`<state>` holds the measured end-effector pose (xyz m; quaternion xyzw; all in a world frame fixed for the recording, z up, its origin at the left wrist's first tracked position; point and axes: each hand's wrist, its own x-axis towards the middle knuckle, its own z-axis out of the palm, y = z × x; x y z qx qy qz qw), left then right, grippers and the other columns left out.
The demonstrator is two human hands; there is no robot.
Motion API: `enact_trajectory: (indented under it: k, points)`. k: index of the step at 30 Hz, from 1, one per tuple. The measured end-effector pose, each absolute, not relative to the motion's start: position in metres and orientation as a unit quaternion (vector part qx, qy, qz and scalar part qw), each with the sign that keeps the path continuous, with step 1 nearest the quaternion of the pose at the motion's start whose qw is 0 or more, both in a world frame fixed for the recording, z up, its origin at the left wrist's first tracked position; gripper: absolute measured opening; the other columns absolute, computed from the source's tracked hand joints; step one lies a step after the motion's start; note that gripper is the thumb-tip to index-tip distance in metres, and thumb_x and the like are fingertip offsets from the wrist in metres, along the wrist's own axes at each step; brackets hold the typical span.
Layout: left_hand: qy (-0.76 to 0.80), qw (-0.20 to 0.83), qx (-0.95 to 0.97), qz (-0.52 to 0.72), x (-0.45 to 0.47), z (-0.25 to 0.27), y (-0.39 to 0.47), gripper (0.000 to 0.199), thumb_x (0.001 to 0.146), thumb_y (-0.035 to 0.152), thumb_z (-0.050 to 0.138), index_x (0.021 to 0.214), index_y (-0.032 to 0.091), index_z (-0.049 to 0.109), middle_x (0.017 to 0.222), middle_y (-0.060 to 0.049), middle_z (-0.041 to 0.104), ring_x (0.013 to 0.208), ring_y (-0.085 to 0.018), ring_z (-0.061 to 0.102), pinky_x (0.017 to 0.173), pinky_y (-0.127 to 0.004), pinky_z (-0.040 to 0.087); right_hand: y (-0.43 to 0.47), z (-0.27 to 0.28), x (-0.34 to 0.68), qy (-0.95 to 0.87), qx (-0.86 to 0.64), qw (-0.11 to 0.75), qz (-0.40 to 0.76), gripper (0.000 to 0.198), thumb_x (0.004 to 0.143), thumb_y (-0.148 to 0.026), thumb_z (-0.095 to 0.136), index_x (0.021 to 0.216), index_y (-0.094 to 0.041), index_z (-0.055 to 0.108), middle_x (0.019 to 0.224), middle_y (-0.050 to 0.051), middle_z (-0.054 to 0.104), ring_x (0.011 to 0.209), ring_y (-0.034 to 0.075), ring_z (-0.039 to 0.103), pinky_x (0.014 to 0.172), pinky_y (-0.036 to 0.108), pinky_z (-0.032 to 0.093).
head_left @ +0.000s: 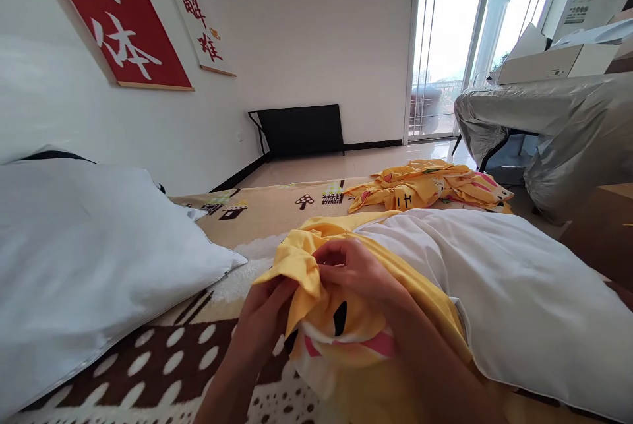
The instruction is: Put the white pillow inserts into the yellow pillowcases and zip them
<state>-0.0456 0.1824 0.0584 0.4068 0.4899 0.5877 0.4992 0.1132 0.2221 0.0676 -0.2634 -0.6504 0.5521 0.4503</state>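
Note:
A yellow pillowcase with a printed cartoon face lies bunched in front of me. My left hand grips its left edge, the fingertips tucked beneath a fold of cloth. Fingers bent and pinched together, my right hand holds the same pillowcase near its gathered middle. On the right, a white pillow sits partly against the yellow fabric; I cannot tell how far it reaches inside. Another white pillow rests at the left, apart from both hands.
Beneath everything spreads a patterned brown and beige blanket. More yellow printed fabric is heaped at its far edge. A plastic-covered table with boxes stands at the right, a cardboard box below. A black folded panel leans against the wall.

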Motion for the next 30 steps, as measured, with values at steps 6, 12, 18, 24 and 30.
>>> enact_trajectory:
  k: [6,12,18,24,30]
  points:
    - [0.483,0.516,0.468,0.531,-0.050,0.052,0.184,0.038,0.060,0.036,0.077,0.091,0.013,0.071,0.074,-0.007,0.068,0.062,-0.020,0.061,0.047,-0.023,0.045,0.223,0.064,0.101,-0.630,-0.280,0.467,0.553,0.008,0.071,-0.023,0.057,0.070,-0.018,0.051,0.064,-0.005,0.049,0.056,0.008,0.042,0.053,0.021,0.033]
    - [0.483,0.495,0.476,0.543,-0.048,0.057,0.181,0.040,0.061,0.031,0.074,0.097,0.016,0.066,0.068,-0.001,0.063,0.062,-0.017,0.056,0.052,-0.023,0.045,0.229,0.058,0.102,-0.573,-0.253,0.532,0.569,0.021,0.073,-0.037,0.060,0.075,-0.018,0.050,0.068,-0.004,0.046,0.062,0.009,0.040,0.057,0.022,0.032]
    - [0.573,0.391,0.557,0.457,-0.049,0.053,0.192,0.024,0.067,0.037,0.060,0.066,0.014,0.058,0.057,0.001,0.054,0.052,-0.012,0.045,0.046,-0.022,0.035,0.233,0.057,0.104,-0.489,-0.236,0.554,0.631,0.036,0.066,-0.048,0.068,0.073,-0.019,0.047,0.063,-0.005,0.043,0.056,0.008,0.036,0.054,0.022,0.028]
    - [0.590,0.216,0.612,0.481,-0.049,0.058,0.192,0.016,0.064,0.029,0.058,0.073,0.017,0.059,0.065,0.000,0.059,0.062,-0.015,0.050,0.056,-0.023,0.041,0.232,0.056,0.100,-0.546,-0.238,0.532,0.602,0.035,0.069,-0.050,0.064,0.072,-0.020,0.047,0.062,-0.005,0.042,0.055,0.009,0.036,0.052,0.024,0.029]
    - [0.544,0.300,0.546,0.562,-0.052,0.057,0.185,0.019,0.070,0.033,0.056,0.061,0.017,0.055,0.061,0.001,0.054,0.061,-0.013,0.047,0.056,-0.021,0.042,0.227,0.058,0.095,-0.605,-0.262,0.510,0.552,0.026,0.074,-0.044,0.056,0.075,-0.020,0.046,0.064,-0.004,0.042,0.056,0.010,0.036,0.053,0.024,0.030]
